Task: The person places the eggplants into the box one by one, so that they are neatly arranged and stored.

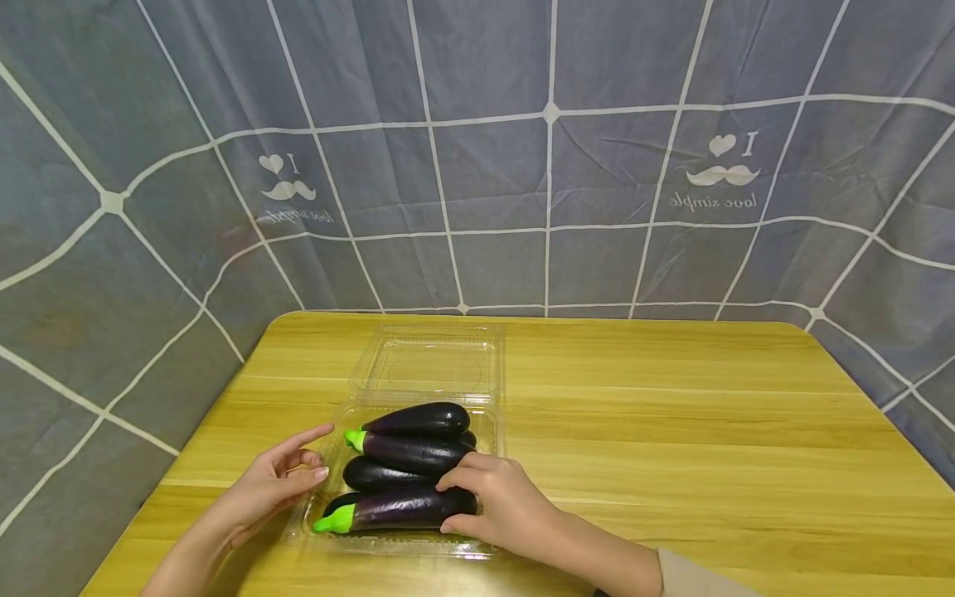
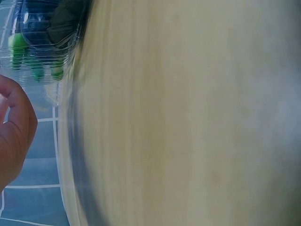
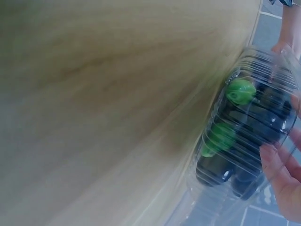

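Several dark purple eggplants lie heaped in a clear plastic clamshell box (image 1: 488,431), two green stem ends pointing left. My right hand (image 1: 507,506) grips the blunt right end of the front eggplant (image 1: 395,510), its thumb low on the near side and its fingers over the top. To the left of the box, my left hand (image 1: 276,481) holds nothing, thumb and forefinger spread toward the box's left side. The right wrist view shows the right hand (image 3: 284,183) by the ribbed box wall (image 3: 254,113), green stem ends visible through it. Part of the left hand (image 2: 14,132) shows in the left wrist view.
The hinged clear lid (image 1: 436,365) lies folded back flat behind the box. Both rest on a wood-grain table (image 1: 671,431) with rounded back corners. A grey cloth (image 1: 492,182) with white grid lines hangs behind and along the sides.
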Demonstrator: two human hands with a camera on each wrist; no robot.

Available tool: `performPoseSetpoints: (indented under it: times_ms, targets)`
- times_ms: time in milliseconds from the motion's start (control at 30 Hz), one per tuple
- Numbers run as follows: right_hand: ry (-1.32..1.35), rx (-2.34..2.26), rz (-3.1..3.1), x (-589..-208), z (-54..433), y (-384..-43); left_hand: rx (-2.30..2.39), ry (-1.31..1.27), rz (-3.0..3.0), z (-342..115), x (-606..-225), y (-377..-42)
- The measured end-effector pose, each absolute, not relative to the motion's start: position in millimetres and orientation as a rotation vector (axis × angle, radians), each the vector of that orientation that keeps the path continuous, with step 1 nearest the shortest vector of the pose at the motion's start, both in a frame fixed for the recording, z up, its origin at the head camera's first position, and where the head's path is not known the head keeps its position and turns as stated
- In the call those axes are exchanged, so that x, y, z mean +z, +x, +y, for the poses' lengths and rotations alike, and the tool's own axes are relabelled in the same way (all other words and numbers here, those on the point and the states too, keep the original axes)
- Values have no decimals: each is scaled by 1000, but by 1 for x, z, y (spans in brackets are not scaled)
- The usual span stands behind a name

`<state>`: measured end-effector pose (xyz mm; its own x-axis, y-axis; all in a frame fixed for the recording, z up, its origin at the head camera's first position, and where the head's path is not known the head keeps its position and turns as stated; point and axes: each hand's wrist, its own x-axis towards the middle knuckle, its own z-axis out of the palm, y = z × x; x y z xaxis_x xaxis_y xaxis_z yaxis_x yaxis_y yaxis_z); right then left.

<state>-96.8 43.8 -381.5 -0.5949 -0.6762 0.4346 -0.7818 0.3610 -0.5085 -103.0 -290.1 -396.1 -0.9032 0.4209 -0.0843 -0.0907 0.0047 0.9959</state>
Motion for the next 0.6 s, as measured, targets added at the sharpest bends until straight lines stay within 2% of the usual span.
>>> performPoseSetpoints:
  times_ms: [600]
  targets:
    - [1193,1419,-2567,-371,56,-102,1959,343,1935,-290,-396,-103]
